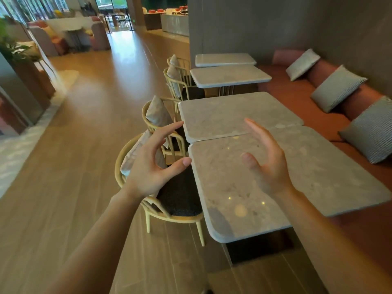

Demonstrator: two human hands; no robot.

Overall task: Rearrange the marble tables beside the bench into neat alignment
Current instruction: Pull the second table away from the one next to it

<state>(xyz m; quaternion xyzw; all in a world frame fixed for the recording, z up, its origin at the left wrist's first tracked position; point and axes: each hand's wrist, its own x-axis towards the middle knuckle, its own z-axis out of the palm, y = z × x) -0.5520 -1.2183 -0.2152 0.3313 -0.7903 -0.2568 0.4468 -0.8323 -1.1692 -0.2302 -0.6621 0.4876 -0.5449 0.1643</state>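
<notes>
While raised over nearest marble table [297, 177], both hands [148, 166] empty, fingers spread, palms facing.

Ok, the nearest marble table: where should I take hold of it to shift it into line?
Take the nearest table by its rounded near edge, one hand on each side of that corner, coming from the aisle end where you stand. The top is a thin overhanging slab, so fingers can hook under it. The chair blocks the left side, the bench the right. Both hands, left and right, hover open.
</notes>
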